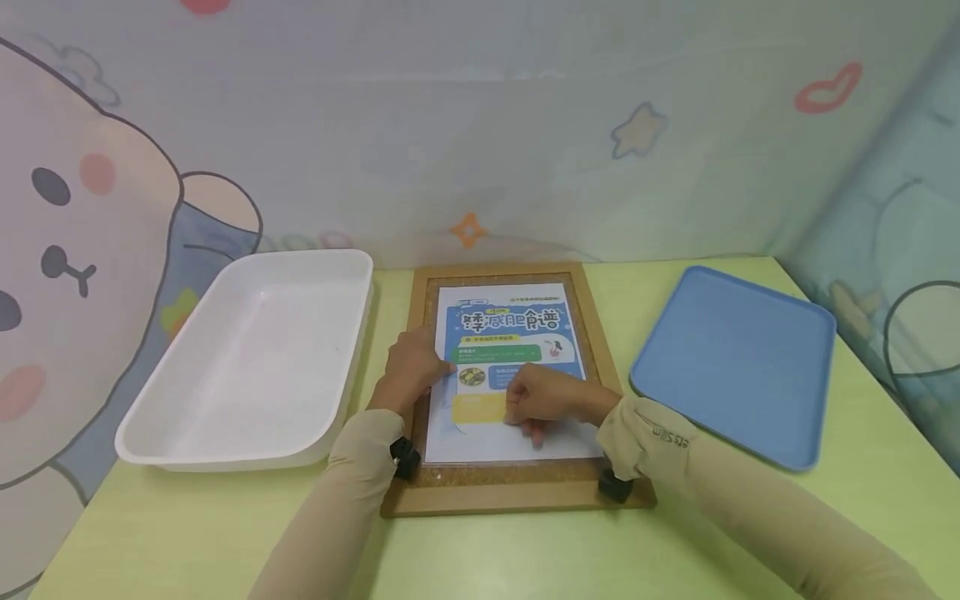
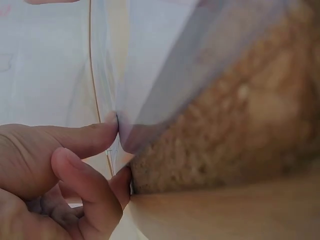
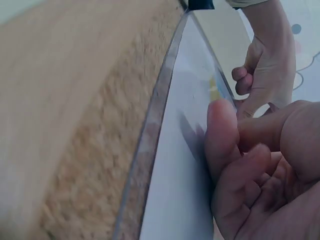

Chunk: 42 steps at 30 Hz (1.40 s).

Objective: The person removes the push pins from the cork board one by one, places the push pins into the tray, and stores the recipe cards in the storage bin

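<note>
A printed poster (image 1: 517,442) in blue, green and yellow lies under clear plastic film on a wood-framed cork board (image 1: 517,500). My left hand (image 1: 410,367) is at the poster's left edge, its thumb extended onto the sheet and its other fingers over the frame side. In the left wrist view that thumb (image 2: 85,140) touches the clear film, with a fingertip below it by the cork (image 2: 210,145). My right hand (image 1: 546,393) rests low on the poster over the yellow block, fingers curled. In the right wrist view its fingers (image 3: 222,125) bunch together against the white sheet; no held object shows.
A deep white tray (image 1: 247,358) stands left of the board, close to its frame. To the right lies a flat blue tray (image 1: 738,367). All rest on a yellow-green table (image 1: 480,558) with a cartoon-printed backdrop (image 1: 480,133) behind.
</note>
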### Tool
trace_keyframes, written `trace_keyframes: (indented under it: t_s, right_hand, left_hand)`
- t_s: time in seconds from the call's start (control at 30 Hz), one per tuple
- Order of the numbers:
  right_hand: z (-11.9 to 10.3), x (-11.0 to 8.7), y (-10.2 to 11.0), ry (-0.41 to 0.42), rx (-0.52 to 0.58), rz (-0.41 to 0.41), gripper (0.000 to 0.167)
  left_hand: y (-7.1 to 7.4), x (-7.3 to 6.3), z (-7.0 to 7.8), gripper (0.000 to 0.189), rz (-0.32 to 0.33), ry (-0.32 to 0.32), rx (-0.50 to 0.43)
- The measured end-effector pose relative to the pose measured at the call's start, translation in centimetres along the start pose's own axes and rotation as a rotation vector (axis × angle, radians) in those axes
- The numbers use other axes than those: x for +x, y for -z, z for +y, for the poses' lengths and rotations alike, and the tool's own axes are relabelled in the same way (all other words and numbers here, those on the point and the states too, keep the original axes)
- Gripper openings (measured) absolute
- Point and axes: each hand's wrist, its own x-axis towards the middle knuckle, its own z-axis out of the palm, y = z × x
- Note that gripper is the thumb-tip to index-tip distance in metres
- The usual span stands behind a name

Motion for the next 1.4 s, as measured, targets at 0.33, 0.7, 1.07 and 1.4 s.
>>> trace_keyframes:
  t_s: [0.33,0.7,1.07,1.4]
  right_hand:
    - [0.1,-0.5,0.1,0.049,0.038,-0.061,0.02]
    - [0.1,0.1,1.2,0.042,0.06,-0.112,0.02]
    - [0.2,-0.6,0.8,0.079,-0.016,-0.068,0.024]
    - [0.0,-0.5,0.5,0.065,-0.005,-0.082,0.024]
  left_hand:
    - [0.2,-0.2,0.0,0.049,-0.035,-0.002,0.014]
    - [0.8,0.5,0.1,0.053,-0.075,-0.007,0.025]
    - [1.3,0.1,0.5,0.133,-0.275,-0.01,0.015]
    - [1.3,-0.3,0.4,0.108,-0.317,0.012,0.029]
